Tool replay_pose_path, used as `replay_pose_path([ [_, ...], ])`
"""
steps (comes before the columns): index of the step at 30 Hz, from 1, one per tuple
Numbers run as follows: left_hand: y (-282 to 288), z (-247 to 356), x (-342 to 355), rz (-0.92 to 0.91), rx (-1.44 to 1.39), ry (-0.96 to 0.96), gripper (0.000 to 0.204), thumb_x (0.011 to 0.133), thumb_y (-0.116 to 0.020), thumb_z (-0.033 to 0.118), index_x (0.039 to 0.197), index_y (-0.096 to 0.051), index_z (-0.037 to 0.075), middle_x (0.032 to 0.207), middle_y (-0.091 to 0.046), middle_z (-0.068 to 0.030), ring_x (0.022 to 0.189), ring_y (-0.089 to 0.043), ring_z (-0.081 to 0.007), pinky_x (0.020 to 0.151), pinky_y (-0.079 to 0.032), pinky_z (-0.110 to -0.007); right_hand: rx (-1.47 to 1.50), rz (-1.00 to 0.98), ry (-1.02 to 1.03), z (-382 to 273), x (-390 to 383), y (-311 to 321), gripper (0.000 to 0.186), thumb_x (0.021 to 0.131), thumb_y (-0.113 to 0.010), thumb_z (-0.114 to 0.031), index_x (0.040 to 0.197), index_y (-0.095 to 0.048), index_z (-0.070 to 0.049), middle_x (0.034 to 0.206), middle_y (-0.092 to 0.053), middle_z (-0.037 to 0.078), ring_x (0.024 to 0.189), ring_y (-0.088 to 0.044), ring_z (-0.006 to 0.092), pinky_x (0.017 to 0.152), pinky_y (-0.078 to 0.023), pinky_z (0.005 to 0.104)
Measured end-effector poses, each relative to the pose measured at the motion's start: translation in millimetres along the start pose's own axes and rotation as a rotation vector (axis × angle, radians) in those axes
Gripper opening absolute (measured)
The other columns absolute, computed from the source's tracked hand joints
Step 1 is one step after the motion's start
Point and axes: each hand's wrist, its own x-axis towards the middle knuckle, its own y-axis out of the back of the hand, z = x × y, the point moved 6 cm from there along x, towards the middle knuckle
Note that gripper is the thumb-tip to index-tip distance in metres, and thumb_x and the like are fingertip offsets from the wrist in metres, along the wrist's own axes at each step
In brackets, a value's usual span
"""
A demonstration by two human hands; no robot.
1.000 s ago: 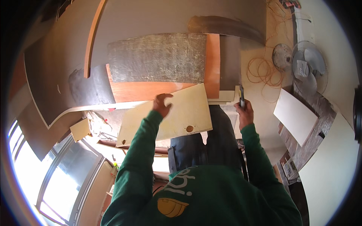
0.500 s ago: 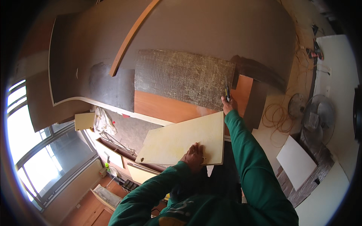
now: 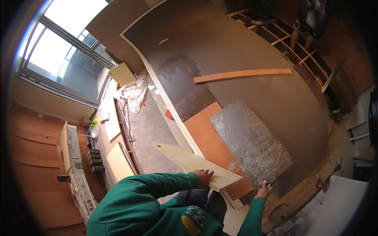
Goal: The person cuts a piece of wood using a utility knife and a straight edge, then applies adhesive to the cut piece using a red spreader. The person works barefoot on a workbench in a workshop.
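My left hand (image 3: 202, 177) grips the near edge of a cream board (image 3: 185, 159) with holes, fingers bent over its top. The board lies at a slant across the edge of a large dark brown worktop (image 3: 252, 55). My right hand (image 3: 263, 190) holds a black-and-yellow utility knife (image 3: 270, 182) beside the lower corner of a mottled grey-brown sheet (image 3: 248, 137). That sheet lies on an orange wood panel (image 3: 202, 135), to the right of the cream board. The knife's blade is too small to make out.
An orange wooden strip (image 3: 242, 76) lies on the worktop. Upper right, another person (image 3: 305, 19) is at a wooden grid frame (image 3: 285, 43). On the left are a window (image 3: 55, 51), crumpled plastic (image 3: 134, 94) and stacked boards (image 3: 118, 159). A white panel (image 3: 342, 200) stands lower right.
The view has swung round, bringing another person into sight. My left hand has come down from the air onto the board, and my right hand with the knife has moved to the mottled sheet.
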Motion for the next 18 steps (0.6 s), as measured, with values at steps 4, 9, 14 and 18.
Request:
replay_pose_path([
  [4,-2,-59,-98,-0.074,0.012,0.007,0.079,0.085,-0.064,0.013,0.158,-0.031,0.005,0.13,-0.064,-0.0213,0.108,-0.07,-0.0385,0.086,-0.058,-0.05,-0.102,0.087,0.135,-51,-65,29,0.044,0.098,-0.068,-0.015,0.131,-0.054,0.01,0.123,-0.065,0.021,0.104,-0.064,0.0293,0.093,-0.051,0.0412],
  [9,-14,-125,-237,0.29,-0.202,0.059,0.068,0.085,-0.061,0.01,0.151,-0.048,0.017,0.101,-0.071,-0.0268,0.09,-0.07,-0.0453,0.077,-0.056,-0.048,-0.084,0.148,0.184,-106,-131,38,0.055,0.096,-0.071,-0.022,0.138,-0.052,0.008,0.127,-0.064,0.02,0.11,-0.063,0.0305,0.097,-0.049,0.0408],
  [14,-53,-143,-408,0.547,-0.584,0.186,0.058,0.082,-0.065,0.007,0.14,-0.061,0.013,0.103,-0.072,-0.0246,0.093,-0.072,-0.0412,0.082,-0.057,-0.042,-0.023,0.008,0.392,-166,-248,22,0.053,0.095,-0.072,-0.022,0.136,-0.055,0.007,0.115,-0.066,0.014,0.101,-0.061,0.0234,0.094,-0.048,0.0366],
  [18,-114,-199,-499,0.84,-0.581,0.161,0.05,0.081,-0.063,0.006,0.13,-0.066,0.008,0.095,-0.072,-0.0237,0.087,-0.073,-0.0355,0.078,-0.057,-0.039,-0.083,-0.167,0.489,-200,-373,18,0.043,0.095,-0.072,-0.023,0.127,-0.061,0.004,0.102,-0.066,0.007,0.09,-0.059,0.0166,0.085,-0.05,0.0331],
])
